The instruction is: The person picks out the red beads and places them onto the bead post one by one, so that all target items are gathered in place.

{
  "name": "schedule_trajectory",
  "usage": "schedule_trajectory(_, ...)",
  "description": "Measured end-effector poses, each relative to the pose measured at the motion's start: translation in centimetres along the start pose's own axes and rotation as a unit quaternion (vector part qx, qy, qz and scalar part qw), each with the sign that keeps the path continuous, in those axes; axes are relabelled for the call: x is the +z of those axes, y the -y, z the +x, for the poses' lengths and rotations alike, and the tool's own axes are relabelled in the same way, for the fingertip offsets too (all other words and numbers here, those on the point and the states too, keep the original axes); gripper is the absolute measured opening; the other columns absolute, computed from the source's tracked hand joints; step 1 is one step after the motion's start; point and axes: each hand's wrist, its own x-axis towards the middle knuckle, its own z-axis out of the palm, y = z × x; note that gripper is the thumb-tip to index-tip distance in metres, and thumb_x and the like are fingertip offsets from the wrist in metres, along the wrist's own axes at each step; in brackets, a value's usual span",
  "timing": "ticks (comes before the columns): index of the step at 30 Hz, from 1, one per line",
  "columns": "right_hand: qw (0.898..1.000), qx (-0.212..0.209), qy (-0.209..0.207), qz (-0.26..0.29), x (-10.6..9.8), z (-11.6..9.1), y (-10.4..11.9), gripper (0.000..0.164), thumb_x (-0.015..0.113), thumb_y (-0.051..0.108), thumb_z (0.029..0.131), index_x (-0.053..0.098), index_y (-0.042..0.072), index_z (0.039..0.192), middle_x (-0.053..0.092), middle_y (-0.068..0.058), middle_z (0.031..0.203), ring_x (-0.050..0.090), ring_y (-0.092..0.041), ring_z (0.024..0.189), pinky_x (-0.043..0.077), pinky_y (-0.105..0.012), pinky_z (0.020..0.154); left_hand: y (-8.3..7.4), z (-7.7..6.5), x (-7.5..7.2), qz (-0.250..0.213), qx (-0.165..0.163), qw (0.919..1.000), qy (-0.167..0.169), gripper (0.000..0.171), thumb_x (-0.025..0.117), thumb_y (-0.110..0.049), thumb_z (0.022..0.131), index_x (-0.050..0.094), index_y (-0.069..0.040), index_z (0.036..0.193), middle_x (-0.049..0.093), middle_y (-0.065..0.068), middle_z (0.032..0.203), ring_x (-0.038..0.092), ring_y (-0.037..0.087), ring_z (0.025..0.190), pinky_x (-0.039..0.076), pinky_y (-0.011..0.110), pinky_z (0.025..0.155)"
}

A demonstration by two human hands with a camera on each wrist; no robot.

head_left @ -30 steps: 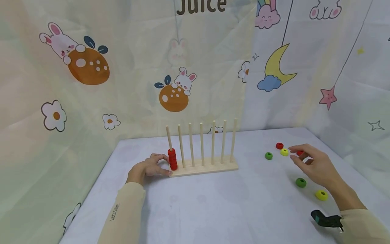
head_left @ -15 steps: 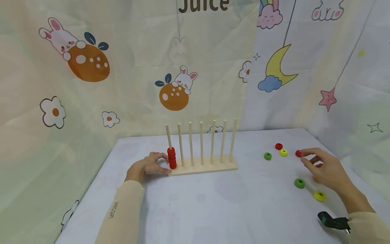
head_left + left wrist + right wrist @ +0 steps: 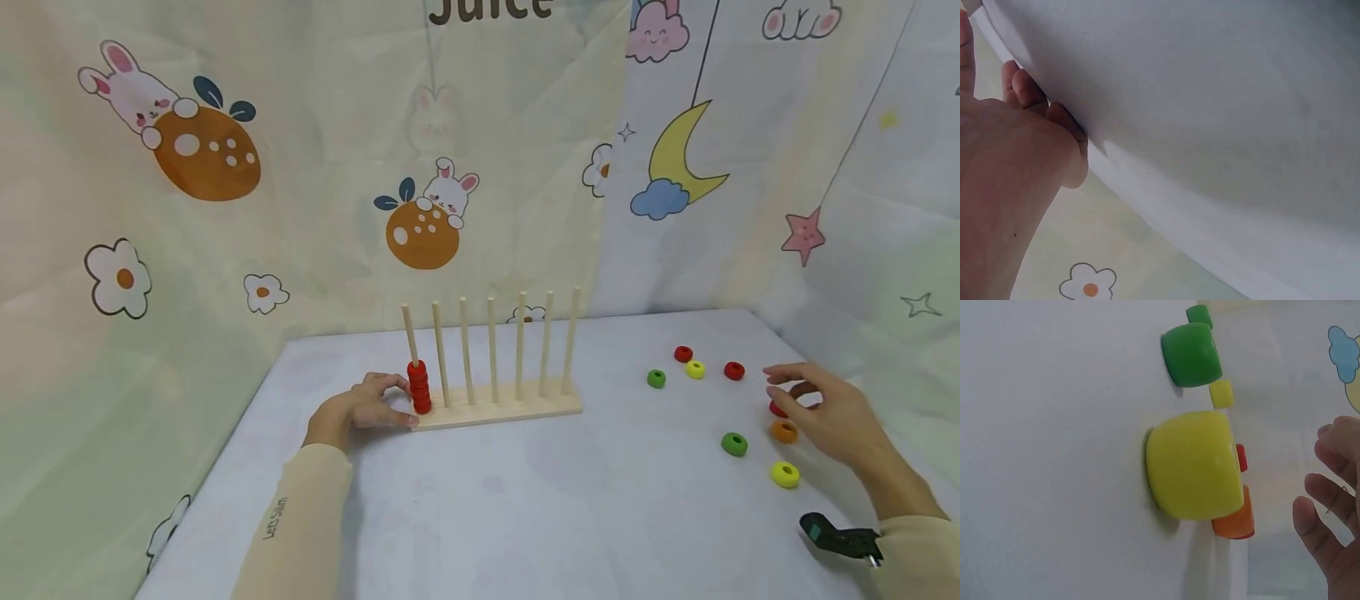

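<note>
In the head view a wooden peg rack (image 3: 510,407) stands on the table, with several upright pegs on a flat base. Red beads (image 3: 420,388) are stacked on its leftmost peg. My left hand (image 3: 367,406) holds the rack's left end, thumb at the front corner of the base and index finger behind the stack. My right hand (image 3: 832,408) hovers at the right with fingers bent and nothing between them. Below its fingertips lie a partly hidden red bead (image 3: 777,409) and an orange bead (image 3: 784,431). The right wrist view shows a yellow bead (image 3: 1194,465) close up.
Loose beads lie right of the rack: green (image 3: 734,444), yellow (image 3: 785,475), another red (image 3: 734,370), and a far group of red (image 3: 683,354), yellow (image 3: 695,369) and green (image 3: 656,378). A black device (image 3: 840,536) sits at my right cuff. Printed fabric (image 3: 330,208) hangs behind the table.
My right hand has drawn back to the right, away from the red bead it touched half a second ago; that bead lies on the table. My left hand stays at the rack.
</note>
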Motion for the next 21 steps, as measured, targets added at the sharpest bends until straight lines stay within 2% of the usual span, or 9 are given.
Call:
schedule_trajectory(4, 1.0, 0.007, 0.008, -0.008, -0.1, -0.1, -0.7, 0.036, 0.068, 0.011, 0.099, 0.058, 0.004, 0.132, 0.063, -0.025, 0.118, 0.055, -0.04, 0.099, 0.047, -0.016, 0.056, 0.0, 0.1, -0.2, -0.011, -0.01, 0.9999, 0.007, 0.06, 0.087, -0.05, 0.075, 0.058, -0.032, 0.124, 0.026, 0.018, 0.161, 0.026, 0.048, 0.146, 0.033, 0.071, 0.111)
schedule_trajectory(6, 1.0, 0.017, 0.019, -0.017, -0.2, -0.1, -1.1, 0.036, 0.068, 0.01, 0.098, 0.058, 0.003, 0.132, 0.062, -0.027, 0.12, 0.054, -0.041, 0.1, 0.048, -0.02, 0.059, 0.1, 0.0, -0.2, -0.016, -0.01, 0.9998, 0.007, 0.059, 0.087, -0.048, 0.076, 0.059, -0.031, 0.124, 0.026, 0.018, 0.161, 0.025, 0.047, 0.147, 0.032, 0.07, 0.111)
schedule_trajectory(9, 0.997, 0.036, 0.055, -0.036, -0.4, -0.2, -1.6, 0.038, 0.067, 0.009, 0.097, 0.058, 0.001, 0.133, 0.054, -0.032, 0.128, 0.051, -0.048, 0.104, 0.056, -0.04, 0.069, 0.2, -0.1, -0.2, -0.013, -0.005, 0.9999, 0.001, 0.057, 0.087, -0.048, 0.077, 0.059, -0.03, 0.123, 0.026, 0.018, 0.161, 0.027, 0.047, 0.146, 0.033, 0.071, 0.11)
schedule_trajectory(11, 0.994, 0.042, 0.085, -0.047, -0.5, -0.2, -2.0, 0.039, 0.066, 0.008, 0.096, 0.058, 0.0, 0.133, 0.048, -0.034, 0.133, 0.048, -0.052, 0.106, 0.055, -0.057, 0.073, 0.1, -0.2, -0.2, -0.016, -0.006, 0.9998, -0.002, 0.058, 0.088, -0.048, 0.076, 0.059, -0.031, 0.123, 0.027, 0.017, 0.162, 0.028, 0.047, 0.146, 0.033, 0.072, 0.11)
schedule_trajectory(13, 0.992, 0.04, 0.107, -0.057, -0.7, -0.2, -2.3, 0.039, 0.065, 0.006, 0.094, 0.058, 0.0, 0.133, 0.043, -0.036, 0.135, 0.046, -0.055, 0.108, 0.049, -0.069, 0.077, 0.0, -0.2, -0.1, -0.014, -0.006, 0.9999, -0.003, 0.058, 0.088, -0.049, 0.075, 0.059, -0.032, 0.122, 0.028, 0.017, 0.162, 0.028, 0.047, 0.146, 0.034, 0.072, 0.109)
schedule_trajectory(17, 0.99, 0.032, 0.124, -0.059, -0.6, -0.1, -2.7, 0.038, 0.061, 0.003, 0.095, 0.057, -0.003, 0.133, 0.041, -0.038, 0.139, 0.042, -0.058, 0.111, 0.045, -0.075, 0.083, 0.1, -0.1, -0.2, -0.009, -0.005, 0.9999, -0.002, 0.057, 0.088, -0.05, 0.075, 0.059, -0.033, 0.121, 0.027, 0.018, 0.162, 0.028, 0.048, 0.145, 0.033, 0.073, 0.108)
schedule_trajectory(21, 0.988, 0.055, 0.131, -0.054, -0.5, -0.1, -3.1, 0.04, 0.056, 0.003, 0.096, 0.055, -0.003, 0.136, 0.037, -0.041, 0.143, 0.038, -0.061, 0.116, 0.041, -0.079, 0.087, 0.2, 0.0, 0.0, -0.012, -0.007, 0.9999, -0.001, 0.056, 0.088, -0.05, 0.075, 0.06, -0.033, 0.12, 0.027, 0.018, 0.162, 0.026, 0.049, 0.145, 0.033, 0.074, 0.108)
